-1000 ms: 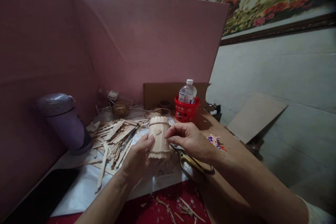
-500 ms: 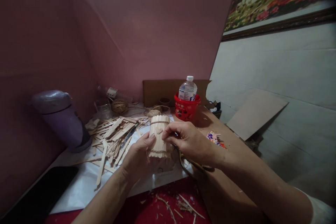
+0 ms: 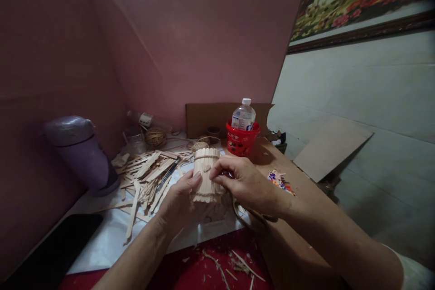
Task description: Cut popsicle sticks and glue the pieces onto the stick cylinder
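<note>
A small cup built of upright wooden craft sticks [image 3: 205, 176], bound with twine near its top and bottom, stands in the middle of the view. My left hand [image 3: 178, 204] grips it from the left and below, thumb against its side. My right hand [image 3: 243, 183] is closed in a pinch at the cup's front, fingertips on a small piece there. What the fingertips pinch is too small to make out. Yellow-handled scissors [image 3: 246, 217] lie under my right wrist.
A heap of loose craft sticks [image 3: 149, 176] lies on white paper [image 3: 102, 240] to the left. A purple appliance [image 3: 79, 154], a twine ball [image 3: 155, 137], a red bucket [image 3: 242, 141] holding a water bottle [image 3: 243, 115], cardboard [image 3: 207, 118] and a dark phone [image 3: 50, 253] surround them.
My right fingertips have slid slightly left onto the cup's front. The view shifted a little; the left hand keeps its grip.
</note>
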`<state>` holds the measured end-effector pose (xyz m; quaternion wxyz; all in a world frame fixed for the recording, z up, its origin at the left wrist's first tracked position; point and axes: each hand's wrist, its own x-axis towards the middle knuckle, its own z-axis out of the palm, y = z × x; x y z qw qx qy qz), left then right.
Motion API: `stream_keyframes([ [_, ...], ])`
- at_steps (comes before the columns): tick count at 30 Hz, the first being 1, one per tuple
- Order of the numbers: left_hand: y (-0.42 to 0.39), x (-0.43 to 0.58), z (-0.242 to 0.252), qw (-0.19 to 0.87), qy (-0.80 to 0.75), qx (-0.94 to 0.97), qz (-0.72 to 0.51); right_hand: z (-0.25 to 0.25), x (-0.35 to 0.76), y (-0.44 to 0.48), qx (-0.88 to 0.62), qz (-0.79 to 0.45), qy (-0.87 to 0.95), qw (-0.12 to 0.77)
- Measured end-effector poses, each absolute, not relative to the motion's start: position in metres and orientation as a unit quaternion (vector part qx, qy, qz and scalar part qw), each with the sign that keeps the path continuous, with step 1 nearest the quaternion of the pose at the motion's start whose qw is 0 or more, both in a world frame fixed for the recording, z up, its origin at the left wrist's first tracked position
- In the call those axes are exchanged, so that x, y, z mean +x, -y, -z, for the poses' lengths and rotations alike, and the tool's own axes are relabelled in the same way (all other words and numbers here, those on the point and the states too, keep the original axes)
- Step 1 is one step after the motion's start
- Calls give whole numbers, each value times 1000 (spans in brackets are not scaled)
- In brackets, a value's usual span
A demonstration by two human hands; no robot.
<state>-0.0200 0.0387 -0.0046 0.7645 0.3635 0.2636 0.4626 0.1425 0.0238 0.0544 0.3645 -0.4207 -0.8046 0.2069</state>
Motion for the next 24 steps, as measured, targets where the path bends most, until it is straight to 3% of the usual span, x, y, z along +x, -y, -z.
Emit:
stream_keyframes([
  [24, -35, -19, -2, 764, -268, 352, -470, -55, 141, -22, -444, -239, 779, 372],
])
